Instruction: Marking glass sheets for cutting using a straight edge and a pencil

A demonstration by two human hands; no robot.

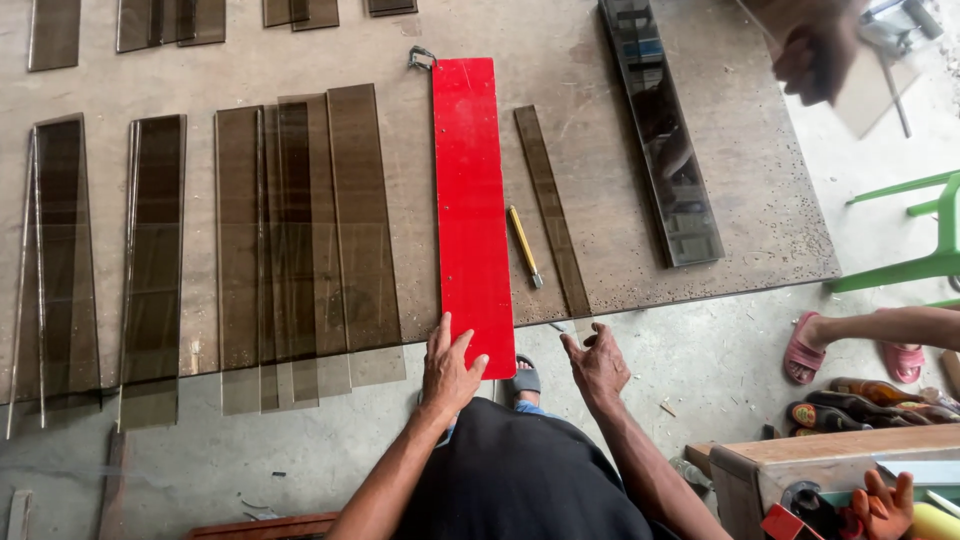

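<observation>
Worn counter (620, 60): tinted glass strips (300, 230). Left hand (450, 365) flat, fingers spread on red straightedge (472, 210); right hand (598, 365) open, empty, beside narrow strip (552, 210). Press straightedge firmly, glass cutter (524, 245) near.

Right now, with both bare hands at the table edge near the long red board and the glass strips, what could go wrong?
1. The right hand reaches for the narrow tinted glass strip that overhangs the worktable edge; its bare edge could cut the fingers.
2. The left hand rests on the long red board; if it slides, it may push the yellow-handled cutter.
3. The overlapping tinted glass sheets overhang too and could tip off.
</observation>
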